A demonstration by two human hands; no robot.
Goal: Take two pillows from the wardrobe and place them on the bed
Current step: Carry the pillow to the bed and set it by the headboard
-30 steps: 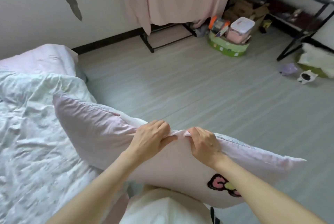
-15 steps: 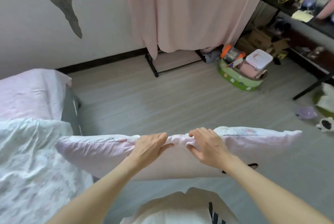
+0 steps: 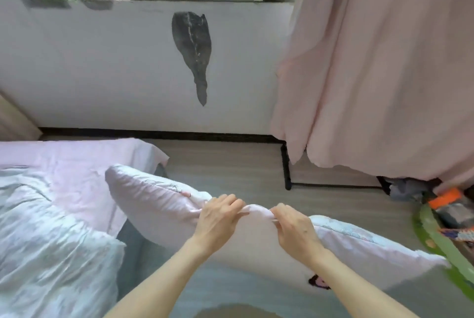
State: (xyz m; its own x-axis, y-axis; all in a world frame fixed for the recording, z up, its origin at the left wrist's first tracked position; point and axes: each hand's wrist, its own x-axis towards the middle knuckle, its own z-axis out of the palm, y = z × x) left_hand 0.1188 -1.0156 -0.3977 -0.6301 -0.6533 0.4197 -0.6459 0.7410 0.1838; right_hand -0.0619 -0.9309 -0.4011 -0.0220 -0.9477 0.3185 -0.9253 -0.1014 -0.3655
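Note:
A pale pink pillow (image 3: 154,204) hangs in the air in front of me, stretched from left to right. My left hand (image 3: 218,217) and my right hand (image 3: 295,230) both grip its top edge near the middle, close together. The pillow's left end reaches over the corner of the bed (image 3: 77,163), which has a pink sheet and lies at the left. A small cartoon print shows on the pillow's lower right. No second pillow is in view.
A crumpled white quilt (image 3: 46,245) covers the near part of the bed. A pink curtain (image 3: 384,73) drapes a black-framed rack (image 3: 286,166) at the right. A green basket (image 3: 441,238) with items stands on the floor at the far right. Wall and window lie ahead.
My view has turned left and risen, bringing the wall and window in. The pillow, held by both hands throughout, has swung so its left end is over the bed's corner.

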